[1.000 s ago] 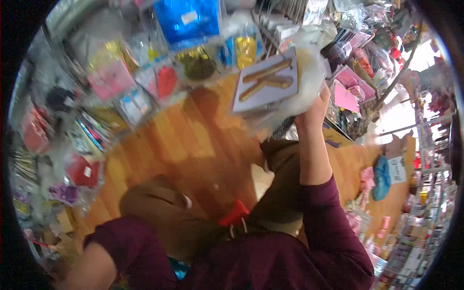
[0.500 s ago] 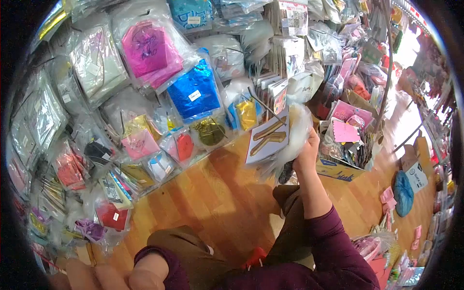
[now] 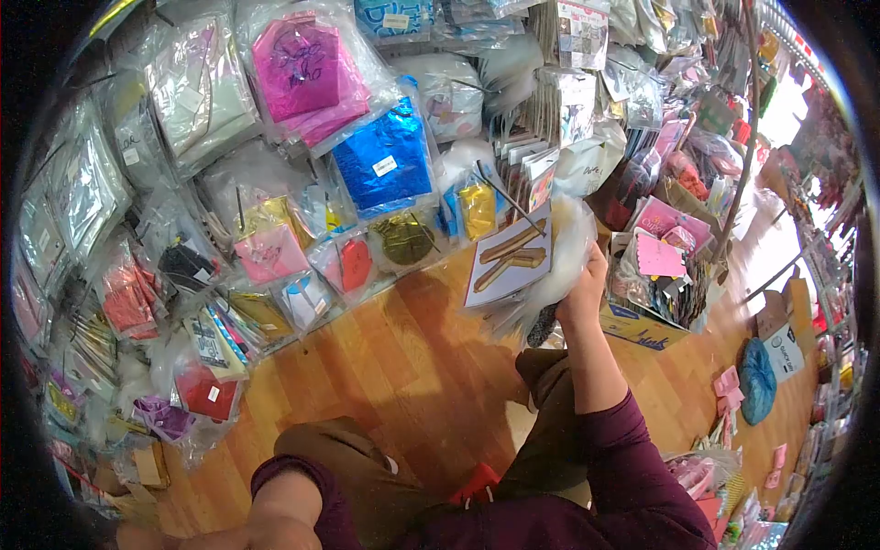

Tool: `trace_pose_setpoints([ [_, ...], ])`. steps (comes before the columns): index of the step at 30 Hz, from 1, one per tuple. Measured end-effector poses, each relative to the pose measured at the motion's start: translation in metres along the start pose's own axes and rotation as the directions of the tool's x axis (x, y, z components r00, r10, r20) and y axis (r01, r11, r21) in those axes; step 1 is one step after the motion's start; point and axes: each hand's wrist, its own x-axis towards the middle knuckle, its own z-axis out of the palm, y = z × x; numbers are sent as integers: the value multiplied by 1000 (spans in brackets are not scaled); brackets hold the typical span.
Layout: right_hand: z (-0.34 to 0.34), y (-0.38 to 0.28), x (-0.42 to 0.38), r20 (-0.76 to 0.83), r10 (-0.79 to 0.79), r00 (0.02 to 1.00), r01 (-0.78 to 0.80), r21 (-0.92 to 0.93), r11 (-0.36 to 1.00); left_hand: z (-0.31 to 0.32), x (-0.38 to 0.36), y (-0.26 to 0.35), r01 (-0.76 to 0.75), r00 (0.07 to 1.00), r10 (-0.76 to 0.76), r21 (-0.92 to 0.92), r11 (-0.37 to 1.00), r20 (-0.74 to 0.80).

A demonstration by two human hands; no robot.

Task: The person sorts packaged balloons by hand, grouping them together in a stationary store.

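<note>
My right hand (image 3: 585, 284) is closed around the edge of a bunch of clear plastic packets (image 3: 566, 252) by a display hook. The front packet carries a white card (image 3: 511, 257) printed with gold, ribbon-like shapes. Below that hand, a dark fuzzy item (image 3: 543, 325) shows against the packets. My left hand (image 3: 275, 533) is low at the bottom edge, over my left thigh and away from the goods. Its fingers are mostly cut off by the frame and in shadow.
Bagged goods hang on hooks at the left, among them a blue foil packet (image 3: 383, 158) and a pink packet (image 3: 295, 69). A full yellow-blue carton (image 3: 642, 327) stands right of my arm. On the wooden floor (image 3: 403, 357) sits a blue bag (image 3: 758, 380).
The view has shifted slightly, so the rack appears further right. My left hand has dropped lower, its fingers now mostly out of frame. The right hand keeps its grip on the packets.
</note>
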Motion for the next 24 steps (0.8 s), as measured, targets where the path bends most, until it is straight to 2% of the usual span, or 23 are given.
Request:
trace_pose_setpoints([
  [4, -2, 4, 0, 20, -14, 1000, 15, -7, 1000, -8, -22, 14, 66, 995, -66, -5, 998, -79],
  [9, -7, 7, 1, 27, 5, 1000, -3, -53, 999, -18, -7, 10, 94, 996, -94, 12, 995, -8],
  [13, -3, 4, 0, 12, -7, 1000, 8, -101, 995, -26, -8, 13, 118, 989, -119, 11, 993, 90],
  [24, 2, 3, -2, 21, 17, 1000, -16, -45, 999, -52, -20, 36, 179, 902, -165, 1, 984, 398],
])
